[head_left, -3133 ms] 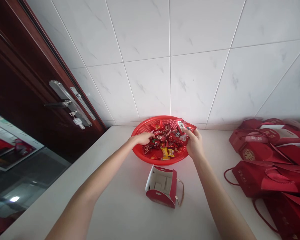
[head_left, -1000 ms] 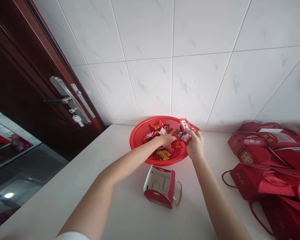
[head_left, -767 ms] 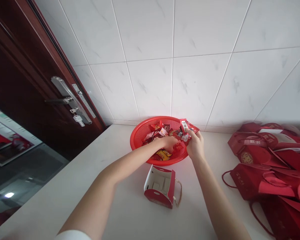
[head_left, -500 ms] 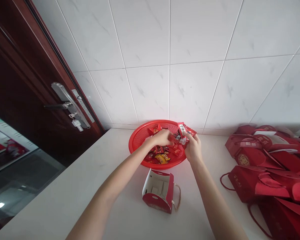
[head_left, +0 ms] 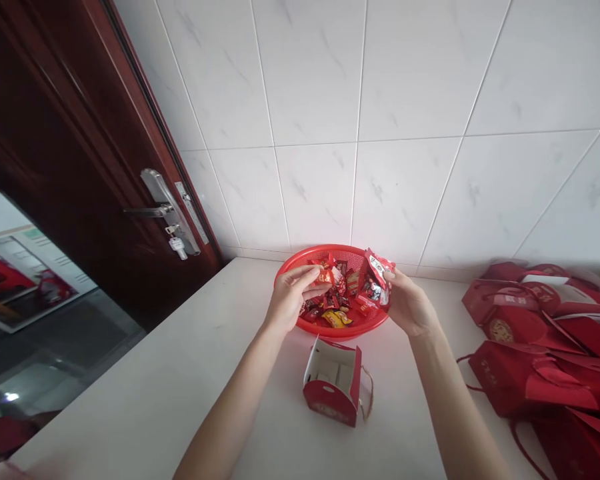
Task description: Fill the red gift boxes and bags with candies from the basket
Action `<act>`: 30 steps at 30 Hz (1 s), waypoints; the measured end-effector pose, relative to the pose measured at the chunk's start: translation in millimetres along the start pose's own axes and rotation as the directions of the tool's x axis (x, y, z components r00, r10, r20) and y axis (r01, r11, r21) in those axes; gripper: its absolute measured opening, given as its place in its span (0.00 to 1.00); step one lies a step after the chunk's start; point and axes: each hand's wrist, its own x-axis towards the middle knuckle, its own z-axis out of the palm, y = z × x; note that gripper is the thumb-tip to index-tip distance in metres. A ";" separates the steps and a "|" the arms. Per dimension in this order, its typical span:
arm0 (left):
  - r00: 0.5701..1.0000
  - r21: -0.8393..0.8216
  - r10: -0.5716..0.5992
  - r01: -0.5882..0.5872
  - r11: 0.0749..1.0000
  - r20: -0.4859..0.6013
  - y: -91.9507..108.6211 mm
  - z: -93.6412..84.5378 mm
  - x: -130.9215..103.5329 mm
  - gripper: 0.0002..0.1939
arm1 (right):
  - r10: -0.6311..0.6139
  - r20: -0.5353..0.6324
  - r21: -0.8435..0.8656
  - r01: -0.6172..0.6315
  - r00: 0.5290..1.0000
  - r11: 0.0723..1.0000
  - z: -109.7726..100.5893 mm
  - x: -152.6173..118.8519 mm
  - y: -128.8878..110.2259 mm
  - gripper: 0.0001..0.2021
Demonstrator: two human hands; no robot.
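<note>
Left hand drawn back, pinching sweet; right hand gripping packets; step seems gathering, next needing steady grip

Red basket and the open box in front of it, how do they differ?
The basket is rounded with mesh sides; the box is smaller and angular. The basket is red inside; the box whitish. The box has a cord handle; the basket shows none. Both are red outside, on the counter.

From here I see a red packet pinched in the left hand, red-and-white packets bunched in the right hand.
</note>
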 end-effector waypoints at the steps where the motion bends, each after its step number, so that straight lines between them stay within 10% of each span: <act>1: 0.999 0.014 0.038 -0.038 0.999 0.000 0.8 0.8 -2.9 0.22 | 0.013 0.009 -0.013 -0.013 1.000 1.000 1.3 -2.3 -1.1 0.18; 11: 0.899 0.295 0.438 -0.416 0.860 -0.009 8.0 13.3 -29.3 0.13 | 0.112 0.160 -0.026 -0.109 0.981 0.994 16.6 -17.9 -4.1 0.19; 30: 0.870 0.344 0.485 -0.483 0.805 0.088 13.1 15.1 -46.1 0.13 | 0.057 0.096 -0.026 -0.054 0.994 0.998 17.2 -27.8 -14.8 0.18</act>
